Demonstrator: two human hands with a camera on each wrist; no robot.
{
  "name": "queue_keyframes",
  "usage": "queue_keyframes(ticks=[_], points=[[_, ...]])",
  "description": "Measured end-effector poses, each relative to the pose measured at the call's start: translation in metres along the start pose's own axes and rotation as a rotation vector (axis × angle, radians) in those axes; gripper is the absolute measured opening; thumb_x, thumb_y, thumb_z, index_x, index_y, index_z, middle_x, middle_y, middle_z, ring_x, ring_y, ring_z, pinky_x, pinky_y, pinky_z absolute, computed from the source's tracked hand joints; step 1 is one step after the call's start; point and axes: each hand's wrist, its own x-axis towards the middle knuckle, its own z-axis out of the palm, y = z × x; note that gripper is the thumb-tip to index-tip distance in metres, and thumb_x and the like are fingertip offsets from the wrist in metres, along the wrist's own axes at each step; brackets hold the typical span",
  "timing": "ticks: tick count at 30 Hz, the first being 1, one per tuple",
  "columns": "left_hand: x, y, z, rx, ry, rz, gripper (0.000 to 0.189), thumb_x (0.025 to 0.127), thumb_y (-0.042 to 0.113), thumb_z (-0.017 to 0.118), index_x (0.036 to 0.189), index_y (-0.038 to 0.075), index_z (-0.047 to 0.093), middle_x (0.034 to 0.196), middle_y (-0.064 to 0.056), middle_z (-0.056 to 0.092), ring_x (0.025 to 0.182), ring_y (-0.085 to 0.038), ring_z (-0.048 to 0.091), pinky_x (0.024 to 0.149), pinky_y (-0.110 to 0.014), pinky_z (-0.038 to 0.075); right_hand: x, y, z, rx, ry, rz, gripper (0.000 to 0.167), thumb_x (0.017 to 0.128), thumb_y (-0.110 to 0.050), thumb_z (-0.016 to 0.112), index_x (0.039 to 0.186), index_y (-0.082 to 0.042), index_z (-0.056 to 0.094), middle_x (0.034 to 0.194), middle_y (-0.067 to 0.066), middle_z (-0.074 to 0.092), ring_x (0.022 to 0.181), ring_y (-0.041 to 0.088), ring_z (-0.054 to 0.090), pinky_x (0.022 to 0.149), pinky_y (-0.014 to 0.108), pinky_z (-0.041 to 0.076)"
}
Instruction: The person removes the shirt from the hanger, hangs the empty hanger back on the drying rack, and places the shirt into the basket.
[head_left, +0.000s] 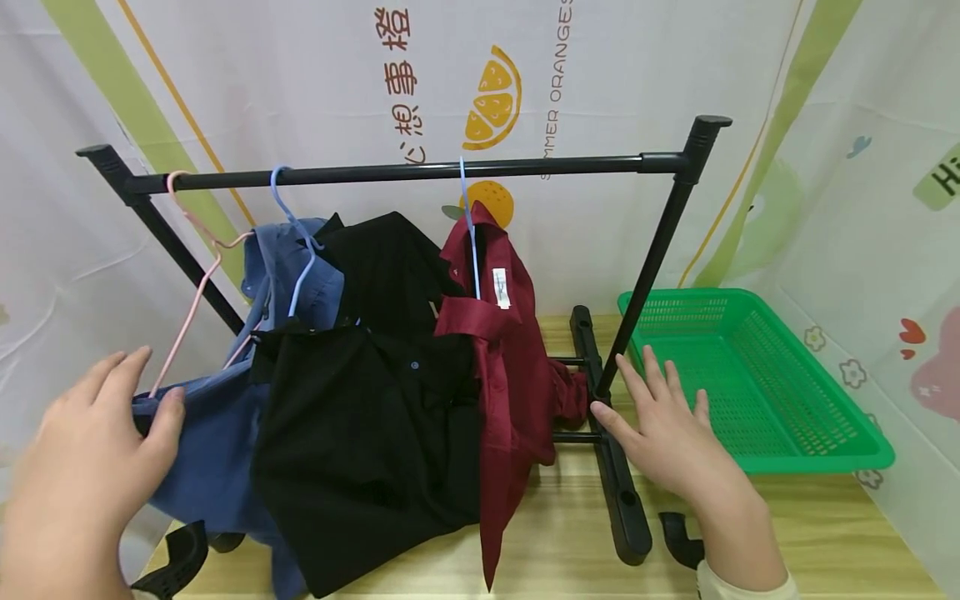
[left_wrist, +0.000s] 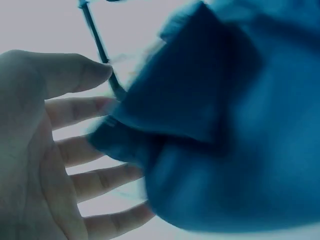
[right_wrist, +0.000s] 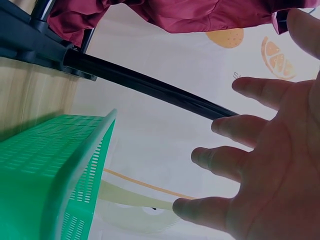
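Observation:
On the left, my left hand is at the edge of a blue shirt on a pink hanger. In the left wrist view its fingers are spread and fairly straight, their tips at the blurred blue cloth. A black shirt hangs beside it from a blue hanger. Farther right hangs a dark red shirt on another blue hanger. My right hand, palm down with fingers spread, hovers near the lower right post of the black clothes rack, holding nothing.
A green plastic basket stands right of the rack on the wood-patterned surface. The rack's black foot reaches forward between the red shirt and my right hand. A printed curtain hangs behind.

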Motion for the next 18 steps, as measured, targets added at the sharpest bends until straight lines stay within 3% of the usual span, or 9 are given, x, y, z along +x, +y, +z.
queue_keyframes(ticks=[3, 8, 14, 18], points=[[0.001, -0.012, 0.007, 0.022, -0.078, -0.059, 0.069, 0.105, 0.024, 0.054, 0.161, -0.009, 0.029, 0.159, -0.042, 0.033, 0.134, -0.068, 0.038, 0.112, -0.08, 0.034, 0.0, 0.001, 0.0, 0.0, -0.002, 0.0, 0.092, 0.105, -0.072, 0.042, 0.172, -0.015, 0.013, 0.178, 0.025, -0.006, 0.16, 0.06, -0.004, 0.112, 0.091, -0.003], [0.004, -0.015, 0.011, 0.012, -0.15, -0.121, 0.075, 0.107, 0.031, 0.052, 0.164, -0.006, 0.022, 0.155, -0.045, 0.033, 0.132, -0.066, 0.04, 0.106, -0.082, 0.038, 0.0, 0.003, 0.002, 0.0, 0.002, -0.002, 0.093, 0.104, -0.073, 0.043, 0.172, -0.015, 0.015, 0.178, 0.026, -0.005, 0.16, 0.061, -0.004, 0.111, 0.091, -0.003], [0.007, -0.012, 0.01, -0.009, -0.113, -0.116, 0.065, 0.107, 0.038, 0.054, 0.153, -0.006, 0.044, 0.142, -0.042, 0.051, 0.124, -0.062, 0.049, 0.1, -0.077, 0.044, 0.0, 0.005, 0.004, 0.0, -0.003, -0.003, 0.094, 0.104, -0.074, 0.044, 0.172, -0.016, 0.015, 0.178, 0.026, -0.004, 0.16, 0.062, -0.003, 0.112, 0.091, -0.002], [0.013, -0.01, 0.011, 0.002, -0.11, -0.13, 0.062, 0.106, 0.049, 0.055, 0.138, -0.005, 0.058, 0.13, -0.042, 0.06, 0.108, -0.06, 0.058, 0.083, -0.07, 0.051, -0.001, 0.007, 0.004, 0.0, -0.008, -0.003, 0.095, 0.103, -0.074, 0.044, 0.172, -0.016, 0.014, 0.177, 0.026, -0.006, 0.159, 0.062, -0.004, 0.112, 0.091, -0.002]])
